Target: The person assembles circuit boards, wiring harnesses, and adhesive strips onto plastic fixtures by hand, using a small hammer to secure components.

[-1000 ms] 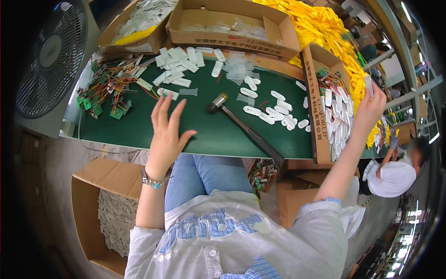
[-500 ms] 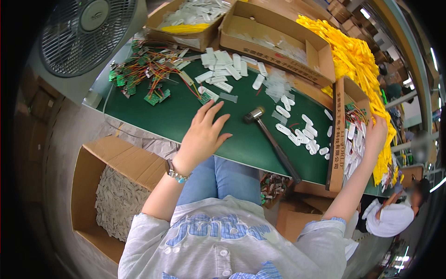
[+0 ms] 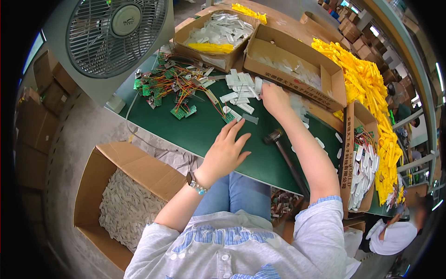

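My left hand [image 3: 227,148] lies over the green table mat with its fingers spread. Its fingertips are at a small green circuit board [image 3: 229,117] with red wires, by a white casing. My right hand [image 3: 276,99] reaches to the far side of the mat, fingers closed at a white plastic casing [image 3: 258,83]. Beside it is a pile of white casings [image 3: 239,83]. A small clear strip [image 3: 250,119] lies just beyond my left fingertips. A hammer [image 3: 288,160] with a dark handle lies partly under my right forearm, which also hides some loose casings.
Wired circuit boards [image 3: 179,86] are heaped at the left, near a grey fan [image 3: 125,28]. Cardboard boxes [image 3: 297,86] line the back. At the right stand a box of wired casings [image 3: 346,162] and a yellow heap [image 3: 367,79]. A carton [image 3: 134,160] of pale pieces sits lower left.
My right hand has moved from the box at the right to the white casings at the back. My left hand stays by the circuit board. The whole view has shifted slightly.
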Action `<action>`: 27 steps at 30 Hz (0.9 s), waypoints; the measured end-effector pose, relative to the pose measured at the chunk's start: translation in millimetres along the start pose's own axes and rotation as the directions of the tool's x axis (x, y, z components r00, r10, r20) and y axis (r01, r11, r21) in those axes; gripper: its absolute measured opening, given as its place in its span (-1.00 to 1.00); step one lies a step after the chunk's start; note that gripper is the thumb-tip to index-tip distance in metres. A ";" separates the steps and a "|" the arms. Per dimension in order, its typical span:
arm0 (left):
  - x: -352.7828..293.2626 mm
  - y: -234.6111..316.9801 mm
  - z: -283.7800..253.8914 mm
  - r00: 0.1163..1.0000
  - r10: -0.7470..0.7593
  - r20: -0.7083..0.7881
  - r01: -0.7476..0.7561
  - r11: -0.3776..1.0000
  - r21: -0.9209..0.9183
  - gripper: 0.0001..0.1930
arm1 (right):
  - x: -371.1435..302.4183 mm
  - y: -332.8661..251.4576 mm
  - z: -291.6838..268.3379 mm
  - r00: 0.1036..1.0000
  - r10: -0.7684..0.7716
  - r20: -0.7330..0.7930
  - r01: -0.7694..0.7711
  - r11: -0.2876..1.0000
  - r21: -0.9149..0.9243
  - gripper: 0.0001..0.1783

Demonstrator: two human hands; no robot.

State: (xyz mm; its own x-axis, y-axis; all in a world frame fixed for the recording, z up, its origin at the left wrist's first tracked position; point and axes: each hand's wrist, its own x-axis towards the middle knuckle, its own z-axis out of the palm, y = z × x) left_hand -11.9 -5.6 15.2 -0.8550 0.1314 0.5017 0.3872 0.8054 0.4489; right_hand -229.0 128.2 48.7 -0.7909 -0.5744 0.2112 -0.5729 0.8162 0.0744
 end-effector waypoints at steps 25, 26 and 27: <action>-2.2 -0.8 -1.7 1.000 -0.011 0.009 0.010 0.999 0.037 -0.57 | -12.9 17.4 10.9 0.988 0.117 -0.104 -0.077 0.940 0.332 -0.83; -2.8 -1.5 -1.6 1.000 -0.019 0.003 0.019 0.999 0.045 -0.57 | -16.4 14.9 12.1 0.988 0.117 -0.103 -0.077 0.939 0.336 -0.83; -1.3 -1.8 -1.2 1.000 -0.019 -0.003 0.019 0.999 0.051 -0.57 | -18.6 14.8 13.7 0.990 0.115 -0.080 -0.074 0.912 0.402 -0.79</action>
State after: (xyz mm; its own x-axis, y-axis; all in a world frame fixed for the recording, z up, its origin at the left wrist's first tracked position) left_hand -11.0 -7.9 14.6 -0.8610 0.1145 0.4955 0.3529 0.8361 0.4200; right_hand -225.7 150.1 32.5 -0.8319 -0.4694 0.2959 -0.5510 0.7621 -0.3399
